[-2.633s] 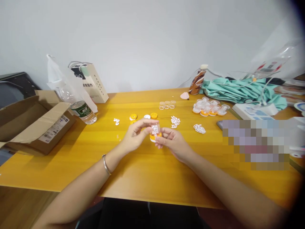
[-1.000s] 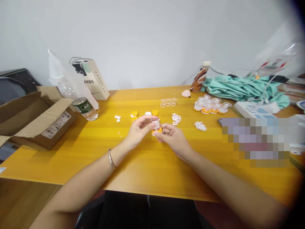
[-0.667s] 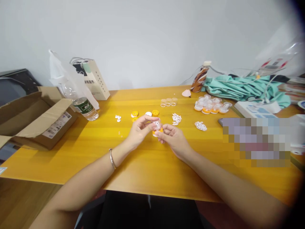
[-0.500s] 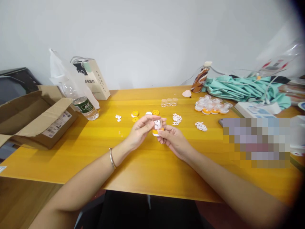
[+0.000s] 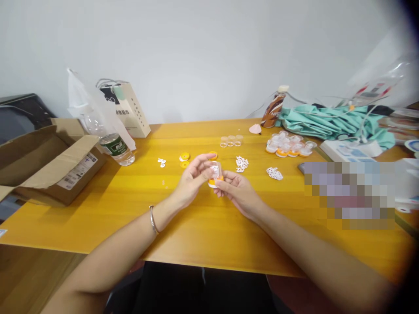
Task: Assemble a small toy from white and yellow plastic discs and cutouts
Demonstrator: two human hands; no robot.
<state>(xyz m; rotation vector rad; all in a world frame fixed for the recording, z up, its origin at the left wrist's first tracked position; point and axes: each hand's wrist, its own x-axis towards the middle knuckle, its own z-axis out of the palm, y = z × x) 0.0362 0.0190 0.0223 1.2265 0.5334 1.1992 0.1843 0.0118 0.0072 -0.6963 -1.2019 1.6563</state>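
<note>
Between my hands is a small clear-topped capsule [image 5: 216, 169] with an orange and white base and a white openwork piece visible inside. My right hand [image 5: 236, 191] pinches the base between thumb and fingers. My left hand [image 5: 194, 182] has its thumb against the clear side, its index finger raised and the other fingers partly hidden behind. Beyond the hands lie yellow discs [image 5: 185, 156], one with a white underside. White lattice pieces [image 5: 242, 164] lie to the right of them, and small white round parts [image 5: 161, 162] to the left.
Three clear cups [image 5: 231, 141] stand farther back. Several finished-looking clear-topped capsules [image 5: 288, 146] cluster at right, near a brown drink bottle [image 5: 274, 108] and green fabric [image 5: 330, 122]. At left are a cardboard box [image 5: 78, 170], a water bottle [image 5: 117, 149] and a paper bag [image 5: 131, 111].
My left index finger has lifted off the clear top, which now shows more. My right hand keeps its pinch on the base. The whole view has shifted slightly.
</note>
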